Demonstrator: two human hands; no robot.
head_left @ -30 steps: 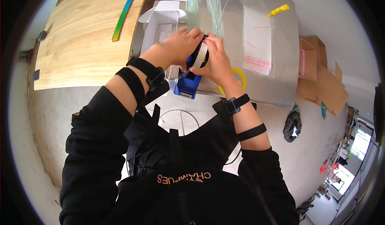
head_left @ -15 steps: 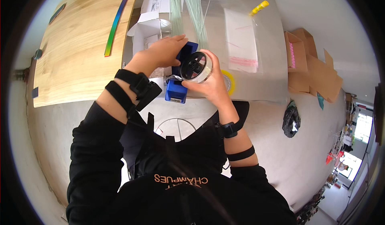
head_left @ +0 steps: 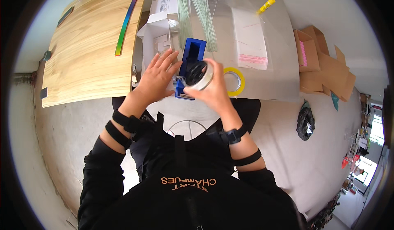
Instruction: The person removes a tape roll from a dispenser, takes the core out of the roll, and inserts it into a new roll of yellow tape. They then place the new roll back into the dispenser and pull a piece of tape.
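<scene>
A person's right hand (head_left: 218,91) grasps a black-cored tape roll (head_left: 201,77) with a blue dispenser (head_left: 198,45) beneath that grip, while the left hand (head_left: 155,81), fingers spread, hovers nearby to its left.

Head cam: left fisheye, worn on my head, facing steeply down, upright. Close above my left hand (head_left: 158,77) and right hand (head_left: 216,88), both near centre. Wide coverage: wooden table (head_left: 90,45), grey table (head_left: 279,76), floor (head_left: 279,148).
</scene>
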